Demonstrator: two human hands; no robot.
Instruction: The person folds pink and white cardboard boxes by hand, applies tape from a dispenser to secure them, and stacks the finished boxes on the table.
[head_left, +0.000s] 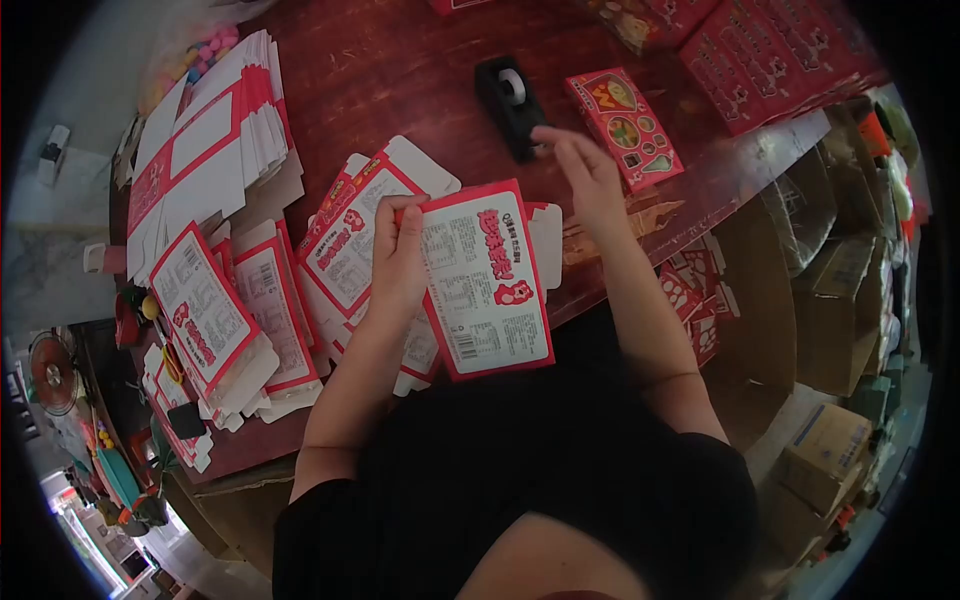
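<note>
My left hand [400, 250] grips the upper left edge of a red-and-white printed carton [487, 280], its thumb on the face. The carton is tilted toward me, its text panel and barcode up, with a white flap out on its right side. Over the table, my right hand [592, 185] has its fingers pinched at the near end of a black tape dispenser [508, 105], which carries a roll of tape [513, 86]. Whatever is between those fingertips is too small to make out. Right of the dispenser lies a red box [625, 128] with food pictures.
Flattened cartons [345, 250] fan out beside my left forearm. More cartons [205, 310] and a tall stack of white-and-red card [215, 140] fill the table's left side. Large red boxes [775, 55] sit at the far right. An open cardboard box [750, 330] holding red packs stands below the right table edge.
</note>
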